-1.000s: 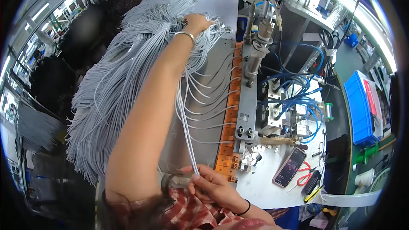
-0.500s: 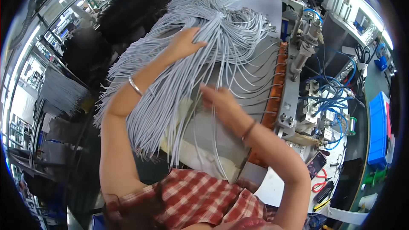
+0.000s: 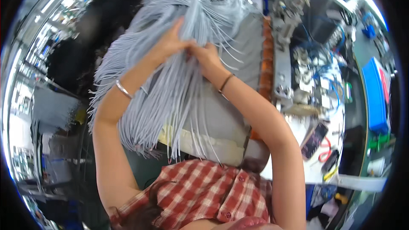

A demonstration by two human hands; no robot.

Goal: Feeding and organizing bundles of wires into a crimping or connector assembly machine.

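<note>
A large heap of thin light grey cables spreads over the bench, with loose ends hanging toward me. My left hand lies across the upper middle of the heap, closed round a bundle, with its thumb toward the right hand. Right beside it, my right hand is closed on cables at the bundle's right edge. The hands meet there, and motion smears the fingertips. Several cable ends stick out to the right of my right hand, above the grey bench surface.
An orange strip runs along the bench's right side, beside metal clamps and blue air tubes. A phone, red-handled tool and blue bin are farther right. Yellowish padding lines the near edge.
My right hand has moved up and left to meet my left hand. Cables that reached the orange strip have come away from it, drawn left. The whole view has shifted a little.
</note>
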